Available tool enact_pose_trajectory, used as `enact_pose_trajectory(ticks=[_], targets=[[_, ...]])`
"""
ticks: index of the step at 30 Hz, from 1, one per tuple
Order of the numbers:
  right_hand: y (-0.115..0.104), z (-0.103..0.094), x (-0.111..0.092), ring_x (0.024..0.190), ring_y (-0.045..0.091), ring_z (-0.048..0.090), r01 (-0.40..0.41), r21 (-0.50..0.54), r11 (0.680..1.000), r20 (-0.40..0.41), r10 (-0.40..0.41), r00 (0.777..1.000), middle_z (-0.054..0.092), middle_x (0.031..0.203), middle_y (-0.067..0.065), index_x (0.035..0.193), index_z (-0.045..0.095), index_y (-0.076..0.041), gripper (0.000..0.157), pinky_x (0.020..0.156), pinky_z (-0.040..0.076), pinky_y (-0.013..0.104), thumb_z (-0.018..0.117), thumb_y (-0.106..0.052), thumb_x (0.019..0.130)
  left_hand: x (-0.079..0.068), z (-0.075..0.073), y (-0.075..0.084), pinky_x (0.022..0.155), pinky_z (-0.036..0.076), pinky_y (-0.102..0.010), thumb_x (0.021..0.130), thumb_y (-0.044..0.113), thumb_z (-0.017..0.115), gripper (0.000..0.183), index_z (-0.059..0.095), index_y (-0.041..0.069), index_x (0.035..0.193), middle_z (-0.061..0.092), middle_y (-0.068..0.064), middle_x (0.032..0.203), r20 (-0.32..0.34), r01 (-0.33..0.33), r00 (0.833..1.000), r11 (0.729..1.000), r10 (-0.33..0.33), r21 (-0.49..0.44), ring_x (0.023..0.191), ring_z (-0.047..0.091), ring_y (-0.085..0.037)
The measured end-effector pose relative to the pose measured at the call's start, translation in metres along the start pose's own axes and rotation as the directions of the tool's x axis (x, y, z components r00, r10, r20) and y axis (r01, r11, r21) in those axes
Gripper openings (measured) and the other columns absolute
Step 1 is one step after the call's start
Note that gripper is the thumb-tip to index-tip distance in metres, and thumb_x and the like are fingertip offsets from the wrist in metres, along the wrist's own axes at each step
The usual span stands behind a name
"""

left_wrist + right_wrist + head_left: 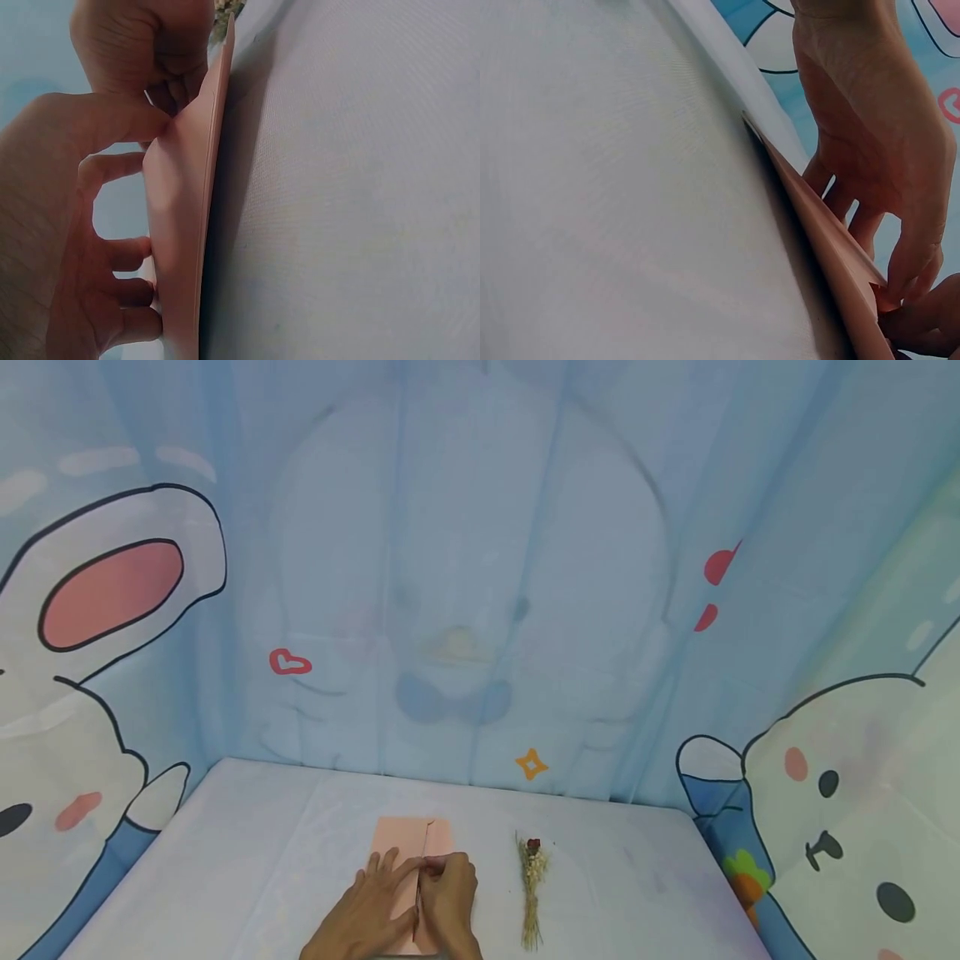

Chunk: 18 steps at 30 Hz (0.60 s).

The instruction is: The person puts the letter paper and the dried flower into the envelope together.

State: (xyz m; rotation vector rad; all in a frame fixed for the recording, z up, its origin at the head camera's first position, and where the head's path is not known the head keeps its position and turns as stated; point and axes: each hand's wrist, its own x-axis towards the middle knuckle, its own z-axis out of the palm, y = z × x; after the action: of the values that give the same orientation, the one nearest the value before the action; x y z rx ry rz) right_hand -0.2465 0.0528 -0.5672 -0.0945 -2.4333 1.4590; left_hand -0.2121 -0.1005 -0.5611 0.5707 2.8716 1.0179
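A pale pink paper envelope (399, 835) lies on the white table, its long flap (438, 837) running down the right side with a dark gap along the flap's edge. My left hand (360, 906) rests on it from the left, fingers spread over the paper and the index finger reaching towards the flap. At that edge my right hand (450, 893) pinches the flap between thumb and curled fingers. In the left wrist view, the left fingertips touch the envelope (184, 195) from above. The right wrist view shows the envelope's raised edge (817, 225) beside both hands.
To the right of the envelope lies a small bunch of dried flowers (532, 877) with a dark red bloom. White cloth covers the table (247, 852). A blue curtain (465, 568) with cartoon animals hangs behind and at both sides.
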Motion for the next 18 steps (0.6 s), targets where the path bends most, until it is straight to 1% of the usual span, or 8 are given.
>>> enact_pose_trajectory(ticks=[3,9,12,15,16,17,18], targets=[[0.001,-0.002,0.000,0.058,0.008,0.069,0.008,-0.024,1.000,-0.002,-0.008,1.000,0.078,0.071,0.007,0.087,0.084,0.000,0.008,0.055,0.057,0.018,0.083,0.008,0.084,0.001,0.001,0.001,0.118,0.035,-0.083,0.105,0.049,0.061,0.065,0.051,0.020,0.162,0.039,-0.035,0.170,0.009,-0.001,1.000,1.000,0.001,-0.003,0.155,0.033,-0.067],[0.005,-0.003,0.002,0.060,0.010,0.071,0.009,-0.043,0.999,0.002,-0.009,1.000,0.079,0.072,0.007,0.088,0.084,0.001,0.011,0.056,0.059,0.020,0.080,0.009,0.083,0.005,0.003,0.004,0.119,0.036,-0.082,0.105,0.050,0.062,0.065,0.052,0.020,0.162,0.040,-0.033,0.170,0.003,-0.005,1.000,1.000,0.005,0.009,0.155,0.035,-0.066],[0.005,-0.005,0.003,0.061,0.011,0.072,0.016,-0.033,0.999,0.013,-0.015,1.000,0.079,0.073,0.007,0.089,0.085,0.001,0.012,0.057,0.059,0.021,0.079,0.009,0.082,0.006,0.003,0.005,0.120,0.035,-0.081,0.105,0.051,0.062,0.066,0.051,0.020,0.162,0.039,-0.033,0.171,0.009,0.004,1.000,1.000,-0.004,-0.004,0.156,0.033,-0.066],[0.004,-0.008,0.002,0.062,0.009,0.072,0.012,-0.006,1.000,0.047,-0.012,0.999,0.079,0.075,0.006,0.090,0.084,0.001,0.012,0.058,0.059,0.020,0.080,0.009,0.082,0.005,0.003,0.002,0.121,0.033,-0.081,0.105,0.052,0.062,0.066,0.051,0.021,0.163,0.038,-0.032,0.172,0.019,0.021,1.000,1.000,-0.021,-0.014,0.157,0.031,-0.065],[0.003,-0.010,0.002,0.063,0.009,0.071,0.007,0.003,1.000,0.056,-0.007,0.998,0.079,0.075,0.006,0.091,0.084,0.001,0.012,0.058,0.059,0.020,0.081,0.009,0.082,0.004,0.002,0.001,0.121,0.033,-0.082,0.105,0.052,0.062,0.066,0.052,0.021,0.162,0.039,-0.032,0.171,0.017,0.021,1.000,1.000,-0.020,-0.015,0.157,0.031,-0.066],[0.006,-0.010,0.003,0.063,0.006,0.070,0.003,0.007,1.000,0.060,-0.003,0.998,0.079,0.076,0.006,0.091,0.085,-0.001,0.014,0.059,0.058,0.019,0.081,0.009,0.082,0.002,0.002,0.000,0.120,0.033,-0.083,0.105,0.052,0.062,0.066,0.052,0.020,0.162,0.039,-0.032,0.171,0.013,0.017,1.000,1.000,-0.017,-0.014,0.156,0.032,-0.067],[0.006,-0.013,0.003,0.064,0.005,0.069,0.004,0.004,1.000,0.053,-0.004,0.999,0.078,0.076,0.005,0.091,0.085,-0.001,0.014,0.059,0.058,0.019,0.082,0.009,0.082,0.002,0.001,-0.002,0.119,0.034,-0.084,0.104,0.050,0.063,0.064,0.053,0.021,0.161,0.040,-0.033,0.170,0.006,0.012,1.000,1.000,-0.012,-0.015,0.155,0.032,-0.068]])
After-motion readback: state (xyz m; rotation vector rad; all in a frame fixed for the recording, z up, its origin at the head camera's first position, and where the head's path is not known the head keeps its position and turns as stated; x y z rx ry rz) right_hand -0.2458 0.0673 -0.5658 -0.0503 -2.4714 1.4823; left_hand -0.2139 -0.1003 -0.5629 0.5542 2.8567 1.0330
